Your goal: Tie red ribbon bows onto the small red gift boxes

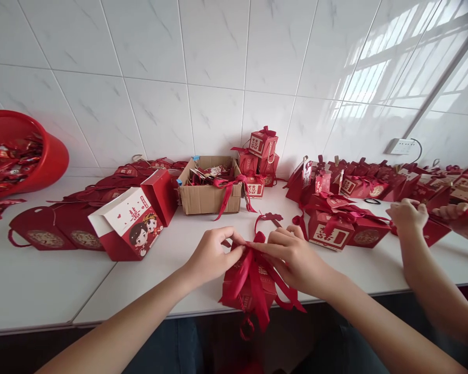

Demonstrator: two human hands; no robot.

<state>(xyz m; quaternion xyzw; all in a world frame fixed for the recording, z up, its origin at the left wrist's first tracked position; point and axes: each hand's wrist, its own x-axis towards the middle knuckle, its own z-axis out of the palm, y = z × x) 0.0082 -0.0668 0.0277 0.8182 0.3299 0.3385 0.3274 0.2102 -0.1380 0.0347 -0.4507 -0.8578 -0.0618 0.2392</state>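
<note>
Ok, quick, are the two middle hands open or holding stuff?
Left hand: closed, pinching red ribbon.
Right hand: at the ribbon too; whether it grips cannot be told.

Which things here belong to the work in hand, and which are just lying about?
In use:
red ribbon, at the fingertips of the left hand and right hand
red box beneath it

Apparently just lying about:
cardboard carton
red bucket
cartoon-printed box

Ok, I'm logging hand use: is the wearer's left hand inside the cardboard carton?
No, the left hand pinches red ribbon atop a red box, nearer the wearer than the cardboard carton.
</note>
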